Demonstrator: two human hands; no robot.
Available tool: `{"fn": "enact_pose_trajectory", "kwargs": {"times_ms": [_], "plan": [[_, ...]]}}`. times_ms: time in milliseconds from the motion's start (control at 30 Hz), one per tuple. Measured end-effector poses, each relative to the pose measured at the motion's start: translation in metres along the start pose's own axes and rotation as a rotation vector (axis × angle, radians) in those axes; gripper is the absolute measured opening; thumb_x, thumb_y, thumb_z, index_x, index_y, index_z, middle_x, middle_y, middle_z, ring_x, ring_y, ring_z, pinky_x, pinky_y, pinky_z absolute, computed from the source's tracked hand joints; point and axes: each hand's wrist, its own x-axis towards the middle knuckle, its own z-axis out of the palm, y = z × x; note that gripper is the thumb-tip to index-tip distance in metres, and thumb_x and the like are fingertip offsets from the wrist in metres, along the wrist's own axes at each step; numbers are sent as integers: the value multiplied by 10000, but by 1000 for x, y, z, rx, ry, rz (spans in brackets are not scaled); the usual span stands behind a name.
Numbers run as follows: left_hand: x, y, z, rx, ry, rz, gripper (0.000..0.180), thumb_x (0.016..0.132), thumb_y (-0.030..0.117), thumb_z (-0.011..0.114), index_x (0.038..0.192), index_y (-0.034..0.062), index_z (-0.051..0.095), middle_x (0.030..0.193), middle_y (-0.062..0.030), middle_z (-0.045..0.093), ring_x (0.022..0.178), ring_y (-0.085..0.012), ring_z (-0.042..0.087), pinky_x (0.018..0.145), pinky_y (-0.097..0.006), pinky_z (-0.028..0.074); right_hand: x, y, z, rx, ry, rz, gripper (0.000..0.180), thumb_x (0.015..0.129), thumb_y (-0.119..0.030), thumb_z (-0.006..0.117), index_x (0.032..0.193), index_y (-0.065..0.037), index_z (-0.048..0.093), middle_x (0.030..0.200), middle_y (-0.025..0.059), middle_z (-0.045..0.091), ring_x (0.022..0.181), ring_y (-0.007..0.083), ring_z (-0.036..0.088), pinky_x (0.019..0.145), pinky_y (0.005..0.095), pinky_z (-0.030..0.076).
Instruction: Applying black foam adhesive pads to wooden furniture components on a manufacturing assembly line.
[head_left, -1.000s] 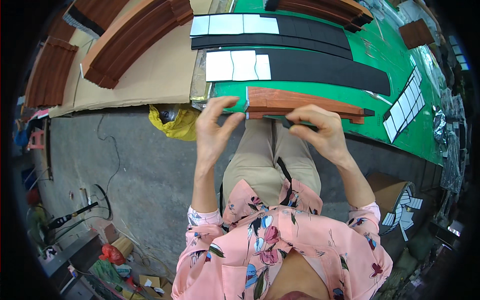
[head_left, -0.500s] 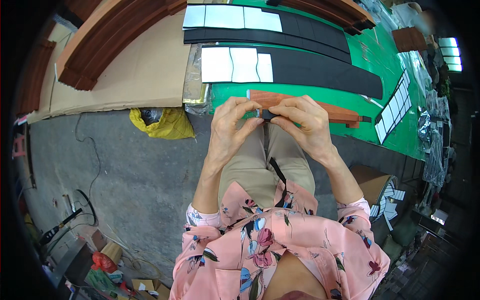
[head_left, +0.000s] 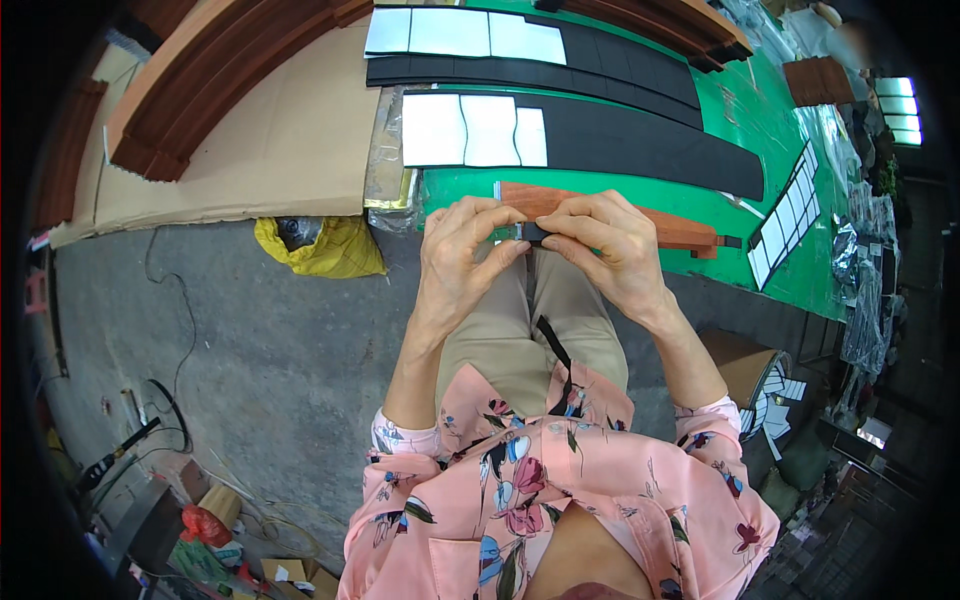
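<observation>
Right hand (head_left: pixel 606 240) on strip (head_left: pixel 534 233); pieces (head_left: pixel 774 398) in bin (head_left: pixel 736 364)

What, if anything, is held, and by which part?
The right hand pinches a small black piece just right of its visible part; whether the left hand grips too is unclear.

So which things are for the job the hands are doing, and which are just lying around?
Seem to belong:
small black piece, held in the right hand, left hand close by its end
long reddish-brown wooden moulding
perhaps flat black sheets partly covered in white

Probably just lying about:
crumpled yellow plastic bag
crumpled red plastic bag
</observation>
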Motion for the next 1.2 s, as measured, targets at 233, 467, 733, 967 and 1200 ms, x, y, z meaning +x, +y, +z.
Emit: {"fn": "enact_pose_trajectory", "kwargs": {"times_ms": [233, 467, 733, 967, 1200], "plan": [[1, 0, 0, 8, 3, 3, 259, 692, 150, 717, 932, 87, 641, 914, -34, 600, 848, -186, 554, 770, -328, 338, 1, 0, 0, 9, 5, -19, 210, 677, -90, 704, 885, -77, 674, 825, 20, 621, 702, 180, 551, 616, 292, 443], [1, 0, 0, 7, -2, 11, 257, 692, 149, 719, 928, 86, 642, 903, -30, 600, 829, -181, 549, 757, -322, 327, 1, 2, 2, 14, 9, -23, 207, 673, -84, 703, 878, -77, 672, 824, 18, 618, 699, 182, 548, 613, 292, 442], [0, 0, -1, 21, 4, 12, 256, 691, 151, 721, 925, 84, 643, 910, -28, 604, 828, -174, 549, 746, -317, 322, 0, 2, 2, 17, -6, -25, 203, 675, -84, 700, 875, -77, 670, 825, 19, 614, 698, 185, 545, 603, 293, 440], [3, 3, 0, 2, -12, -4, 252, 702, 147, 710, 935, 79, 640, 919, -36, 609, 843, -182, 554, 754, -316, 330, 0, 5, 0, -1, -50, -11, 200, 685, -109, 698, 880, -75, 671, 832, 19, 618, 747, 193, 563, 640, 298, 459], [2, 5, 2, -51, 21, 17, 224, 728, 50, 678, 947, 56, 631, 926, -96, 605, 818, -261, 573, 725, -348, 447, -8, 14, -2, 73, 62, 12, 221, 704, -98, 681, 923, -73, 668, 915, 44, 620, 827, 229, 571, 685, 321, 476]]}}
